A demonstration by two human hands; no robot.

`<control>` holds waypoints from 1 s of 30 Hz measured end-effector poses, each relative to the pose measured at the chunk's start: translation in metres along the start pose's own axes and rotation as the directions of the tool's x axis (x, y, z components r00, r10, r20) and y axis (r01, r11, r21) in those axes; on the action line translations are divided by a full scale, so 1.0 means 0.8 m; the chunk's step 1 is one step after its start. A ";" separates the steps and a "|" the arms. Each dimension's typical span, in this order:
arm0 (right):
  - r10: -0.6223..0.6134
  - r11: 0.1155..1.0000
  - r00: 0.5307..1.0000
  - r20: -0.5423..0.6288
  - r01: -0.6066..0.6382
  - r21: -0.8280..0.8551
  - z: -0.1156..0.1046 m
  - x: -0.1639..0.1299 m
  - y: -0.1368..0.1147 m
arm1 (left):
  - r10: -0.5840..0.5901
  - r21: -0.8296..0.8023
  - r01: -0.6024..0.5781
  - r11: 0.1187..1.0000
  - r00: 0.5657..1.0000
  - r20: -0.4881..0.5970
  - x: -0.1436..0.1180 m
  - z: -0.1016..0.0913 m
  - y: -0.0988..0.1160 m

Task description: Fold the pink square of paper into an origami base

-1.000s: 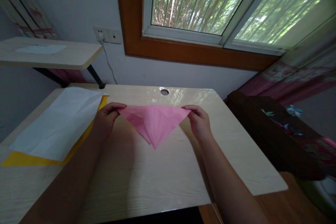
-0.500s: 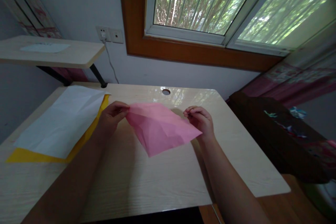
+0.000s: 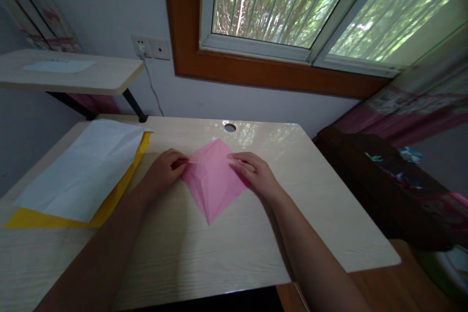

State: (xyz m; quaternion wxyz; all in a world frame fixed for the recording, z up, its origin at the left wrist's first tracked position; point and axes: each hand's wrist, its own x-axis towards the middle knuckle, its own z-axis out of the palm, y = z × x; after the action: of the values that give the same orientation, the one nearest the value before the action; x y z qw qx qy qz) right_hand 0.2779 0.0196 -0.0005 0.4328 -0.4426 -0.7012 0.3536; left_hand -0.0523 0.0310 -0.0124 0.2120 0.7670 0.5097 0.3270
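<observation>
A pink paper (image 3: 212, 180), folded into a diamond shape, lies flat on the pale wooden table (image 3: 226, 248), one point toward me and one toward the window. My left hand (image 3: 164, 173) rests on its left corner with the fingers curled onto the paper's edge. My right hand (image 3: 254, 175) lies flat over its right side, fingers stretched across the paper and pressing it down.
A white sheet (image 3: 86, 168) lies over a yellow sheet (image 3: 54, 219) at the table's left. A round cable hole (image 3: 230, 127) is at the far edge. A second table (image 3: 73, 75) stands higher at the left. Dark furniture (image 3: 380, 185) stands to the right.
The pink paper was held up as a wide triangle by its two corners. Both hands brought the corners inward and laid it flat as a diamond on the table.
</observation>
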 end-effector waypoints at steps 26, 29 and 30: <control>-0.230 0.760 0.905 0.358 0.397 -0.514 0.036 -0.005 0.017 | 0.242 0.324 -0.319 0.891 0.936 0.256 -0.013 0.033 0.009; -0.192 0.717 0.911 0.364 0.383 -0.583 0.035 -0.007 0.016 | 0.199 0.379 -0.294 0.878 0.942 0.269 -0.014 0.035 0.006; -0.180 0.696 0.912 0.369 0.383 -0.607 0.035 -0.008 0.015 | 0.190 0.388 -0.292 0.874 0.941 0.281 -0.014 0.035 0.006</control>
State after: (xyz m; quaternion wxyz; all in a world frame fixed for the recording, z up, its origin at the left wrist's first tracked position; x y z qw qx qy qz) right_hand 0.2577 0.0149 -0.0236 0.1907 -0.3988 -0.8945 0.0666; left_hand -0.0322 0.0194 -0.0320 0.0560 0.8855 0.4397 0.1394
